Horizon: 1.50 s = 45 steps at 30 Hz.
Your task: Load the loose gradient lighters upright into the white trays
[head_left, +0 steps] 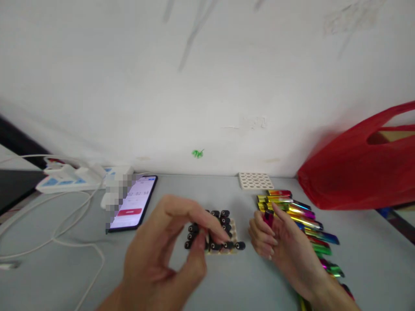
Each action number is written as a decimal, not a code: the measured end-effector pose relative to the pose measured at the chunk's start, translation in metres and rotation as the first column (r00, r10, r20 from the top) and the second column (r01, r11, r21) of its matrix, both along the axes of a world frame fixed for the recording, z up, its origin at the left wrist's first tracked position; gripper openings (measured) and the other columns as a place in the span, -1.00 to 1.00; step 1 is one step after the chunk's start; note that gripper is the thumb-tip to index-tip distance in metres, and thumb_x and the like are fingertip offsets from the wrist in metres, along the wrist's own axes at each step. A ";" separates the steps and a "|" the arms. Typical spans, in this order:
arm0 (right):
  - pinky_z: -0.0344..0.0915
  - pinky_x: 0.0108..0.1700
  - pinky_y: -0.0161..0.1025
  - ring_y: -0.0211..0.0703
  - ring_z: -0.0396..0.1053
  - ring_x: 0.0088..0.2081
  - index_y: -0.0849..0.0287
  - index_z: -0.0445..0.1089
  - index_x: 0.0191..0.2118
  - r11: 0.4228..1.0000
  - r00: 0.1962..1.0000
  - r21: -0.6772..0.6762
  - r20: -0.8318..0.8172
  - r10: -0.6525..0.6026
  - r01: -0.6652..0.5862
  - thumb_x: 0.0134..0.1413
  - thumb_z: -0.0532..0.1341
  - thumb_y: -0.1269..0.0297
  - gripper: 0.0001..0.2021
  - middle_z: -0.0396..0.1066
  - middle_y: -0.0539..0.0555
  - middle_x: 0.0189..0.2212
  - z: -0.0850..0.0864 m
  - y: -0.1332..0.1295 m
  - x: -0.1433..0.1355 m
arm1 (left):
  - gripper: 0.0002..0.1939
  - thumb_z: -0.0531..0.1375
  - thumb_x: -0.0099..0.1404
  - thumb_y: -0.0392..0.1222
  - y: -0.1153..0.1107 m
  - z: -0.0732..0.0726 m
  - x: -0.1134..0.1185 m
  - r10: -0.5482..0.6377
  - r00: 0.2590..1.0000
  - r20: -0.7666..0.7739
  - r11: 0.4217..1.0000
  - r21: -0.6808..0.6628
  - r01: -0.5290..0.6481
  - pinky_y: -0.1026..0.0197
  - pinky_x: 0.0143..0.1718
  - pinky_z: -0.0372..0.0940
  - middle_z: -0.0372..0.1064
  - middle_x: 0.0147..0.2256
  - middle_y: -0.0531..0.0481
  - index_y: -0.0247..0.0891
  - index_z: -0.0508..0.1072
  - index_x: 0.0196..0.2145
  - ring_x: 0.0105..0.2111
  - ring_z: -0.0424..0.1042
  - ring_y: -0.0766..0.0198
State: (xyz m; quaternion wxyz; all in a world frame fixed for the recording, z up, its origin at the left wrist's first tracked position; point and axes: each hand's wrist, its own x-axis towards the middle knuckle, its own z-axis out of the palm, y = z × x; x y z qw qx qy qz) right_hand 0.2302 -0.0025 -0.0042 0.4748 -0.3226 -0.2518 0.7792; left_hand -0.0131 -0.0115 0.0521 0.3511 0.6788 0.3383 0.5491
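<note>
Over a small pale perforated tray [235,233] my left hand [165,255] is closed in a pinch. Its thumb and index finger hide part of the tray, and I cannot make out what is between them. Black rounded caps [240,245] with a small pale ring stand in rows along several sides of the tray. To the right of it, my right hand [282,242] is closed round a shiny dark red tube [268,218] with a black end, held upright. Beside and behind that hand lies a row of shiny metallic tubes [306,221] in gold, red, blue, green and purple.
A second white perforated tray [256,180] lies by the wall. At the right stands a red bag [350,168]. To the left are a phone [134,203] with a lit screen, a white power strip [68,181] and a loose white cable [100,250] on the grey table.
</note>
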 end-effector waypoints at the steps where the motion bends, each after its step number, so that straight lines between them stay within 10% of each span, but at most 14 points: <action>1: -0.02 -0.42 -0.22 -0.20 -0.22 -0.50 0.07 0.23 -0.48 1.000 1.000 0.003 0.004 -0.002 0.002 0.36 0.26 -0.32 -0.40 -0.05 -0.13 -0.54 0.000 0.000 0.000 | -0.69 0.18 0.46 -0.48 0.013 -0.002 -0.007 -0.010 1.000 -0.002 1.000 0.015 0.010 0.16 -0.22 0.58 0.63 -0.30 0.11 -0.03 0.44 -0.04 -0.33 0.65 0.20; 5: -0.01 -0.42 -0.22 -0.20 -0.22 -0.50 0.06 0.22 -0.48 1.000 1.000 0.012 0.001 0.011 -0.011 0.36 0.27 -0.32 -0.41 -0.05 -0.13 -0.54 0.000 0.001 0.000 | -0.66 0.23 0.41 -0.43 0.052 -0.029 -0.031 0.066 0.996 0.066 0.997 -0.049 -0.063 0.21 -0.25 0.52 0.62 -0.39 0.21 -0.04 0.27 -0.03 -0.43 0.62 0.26; 12: 0.07 -0.41 -0.23 -0.21 -0.20 -0.48 0.06 0.17 -0.53 0.999 0.996 0.021 -0.089 -0.031 0.033 0.34 0.30 -0.25 -0.40 -0.05 -0.13 -0.54 -0.001 -0.001 -0.002 | -0.63 0.33 0.51 0.01 0.068 -0.066 -0.046 0.322 0.944 -0.076 0.891 -0.313 -0.329 -0.14 0.18 0.47 0.75 -0.04 -0.04 -0.04 0.30 0.12 0.02 0.72 -0.01; 26: -0.18 -0.57 -0.28 -0.37 -0.31 -0.60 0.04 0.09 -0.55 0.996 0.993 -0.060 -0.091 -0.075 0.070 0.28 0.40 -0.09 -0.42 -0.15 -0.25 -0.64 -0.021 -0.003 -0.001 | -0.72 0.30 0.45 0.00 0.062 -0.063 -0.053 0.324 0.804 -0.499 0.900 -0.098 -0.424 0.24 -0.46 0.41 0.72 -0.33 0.14 -0.02 0.64 0.06 -0.29 0.73 0.10; 40: -0.26 -0.60 -0.31 -0.42 -0.32 -0.63 0.03 0.00 -0.59 0.996 0.992 -0.090 -0.125 -0.032 0.021 0.17 0.47 -0.14 -0.32 -0.17 -0.25 -0.67 -0.015 0.004 -0.002 | -0.52 0.22 0.47 -0.07 0.071 -0.076 -0.060 0.342 0.799 -0.495 0.908 -0.046 -0.417 0.16 -0.37 0.48 0.59 -0.13 0.02 -0.05 0.49 0.30 -0.30 0.63 0.14; 45: -0.26 -0.59 -0.32 -0.42 -0.32 -0.62 0.03 -0.01 -0.58 0.996 0.993 -0.083 -0.111 -0.028 0.019 0.17 0.46 -0.13 -0.33 -0.18 -0.26 -0.66 -0.015 0.003 -0.002 | -0.56 0.14 0.56 -0.06 0.070 -0.075 -0.058 0.274 0.831 -0.483 0.937 -0.060 -0.344 -0.01 -0.05 0.58 0.62 -0.08 -0.04 -0.09 0.46 0.32 -0.15 0.67 0.08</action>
